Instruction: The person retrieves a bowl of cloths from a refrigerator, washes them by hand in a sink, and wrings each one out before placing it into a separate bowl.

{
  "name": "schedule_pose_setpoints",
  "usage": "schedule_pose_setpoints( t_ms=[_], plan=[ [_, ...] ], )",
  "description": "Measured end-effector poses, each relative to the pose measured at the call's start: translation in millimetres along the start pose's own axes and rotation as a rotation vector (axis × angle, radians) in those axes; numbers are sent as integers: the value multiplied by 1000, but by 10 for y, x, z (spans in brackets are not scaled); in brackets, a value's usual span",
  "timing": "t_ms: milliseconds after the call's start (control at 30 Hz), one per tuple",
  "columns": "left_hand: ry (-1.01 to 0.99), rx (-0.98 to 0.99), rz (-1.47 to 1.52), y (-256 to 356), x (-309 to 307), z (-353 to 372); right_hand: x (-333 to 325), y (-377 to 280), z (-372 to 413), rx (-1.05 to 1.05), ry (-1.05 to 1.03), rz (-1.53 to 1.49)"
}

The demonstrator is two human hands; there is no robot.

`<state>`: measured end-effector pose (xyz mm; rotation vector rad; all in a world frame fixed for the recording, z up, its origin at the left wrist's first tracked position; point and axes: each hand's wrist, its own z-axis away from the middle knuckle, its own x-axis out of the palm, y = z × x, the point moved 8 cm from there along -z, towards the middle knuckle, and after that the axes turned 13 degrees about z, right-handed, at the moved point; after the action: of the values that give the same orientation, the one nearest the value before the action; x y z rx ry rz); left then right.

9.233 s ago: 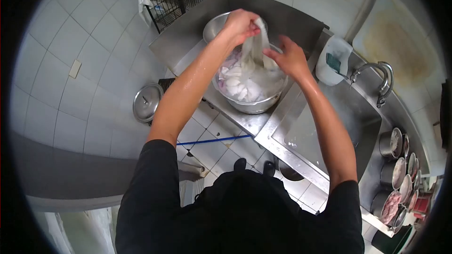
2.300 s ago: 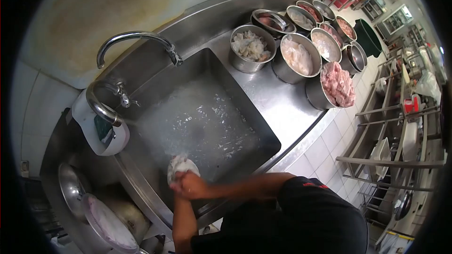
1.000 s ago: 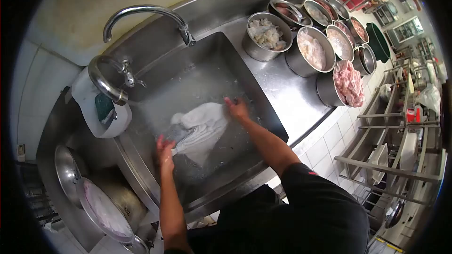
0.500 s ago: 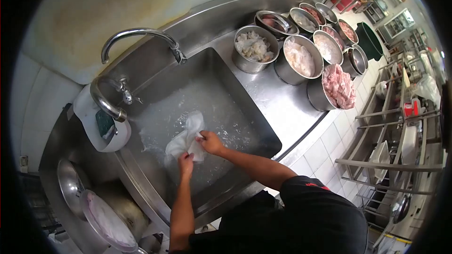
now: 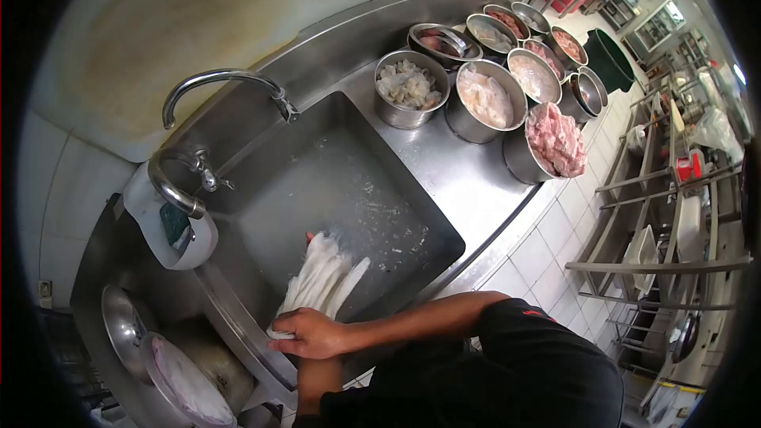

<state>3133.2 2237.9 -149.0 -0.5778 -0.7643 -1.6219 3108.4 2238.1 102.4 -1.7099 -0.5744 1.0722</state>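
Note:
A wet white cloth (image 5: pixel 323 273) hangs in long folds over the near left part of the steel sink (image 5: pixel 277 158), just above the water. My right hand (image 5: pixel 311 333) is closed on its near end, fingers wrapped round it, close to the sink's front edge. The right hand crosses over my left wrist. Most of my left hand (image 5: pixel 309 235) is hidden beneath the cloth; only what looks like a fingertip shows at the far end, so its grip cannot be made out.
A chrome faucet (image 5: pixel 230 75) arches over the sink. Left of it hangs a white container (image 5: pixel 202 246) with a green scouring pad. Several steel pots, among them one with pink meat (image 5: pixel 555 139), stand on the right counter (image 5: pixel 444 190). Metal bowls (image 5: pixel 123 321) lie at lower left.
Both hands have come nearer the front edge. The cloth, bunched between both hands before, is now stretched lengthwise, with the right hand closed at its near end and the left hand under it.

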Motion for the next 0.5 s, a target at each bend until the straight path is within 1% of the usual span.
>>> schedule_pose_setpoints(
  t_ms=[67,100,133,167,200,233,267,300,333,367,400,433,500],
  plan=[
    [-27,-13,17,-96,99,-50,153,319,33,-6,38,104],
    [-39,-12,-1,-127,158,-81,162,613,4,20,103,90],
    [-46,-7,-39,-150,231,-102,93,914,8,15,184,195],
    [-46,5,-86,-152,300,-140,14,1337,0,68,195,352],
    [-47,21,-186,-131,381,-175,-166,1656,-8,77,279,527],
    [35,28,-257,-100,276,-209,-467,1924,27,263,234,539],
    [143,16,-323,-54,84,-252,-583,2194,83,212,182,674],
    [415,-12,-223,-2,-504,-282,-644,2687,177,230,166,689],
    [245,-73,-297,93,-784,-385,-837,2996,273,402,96,677],
    [379,77,-500,381,-914,-290,-1030,3293,392,572,18,675],
    [516,225,-700,636,-968,-99,-1142,3607,510,669,35,691],
    [652,376,-898,822,-972,59,-1197,3885,604,729,139,700],
    [718,435,-895,835,-1023,74,-1131,4288,695,722,467,734]
  ],
)
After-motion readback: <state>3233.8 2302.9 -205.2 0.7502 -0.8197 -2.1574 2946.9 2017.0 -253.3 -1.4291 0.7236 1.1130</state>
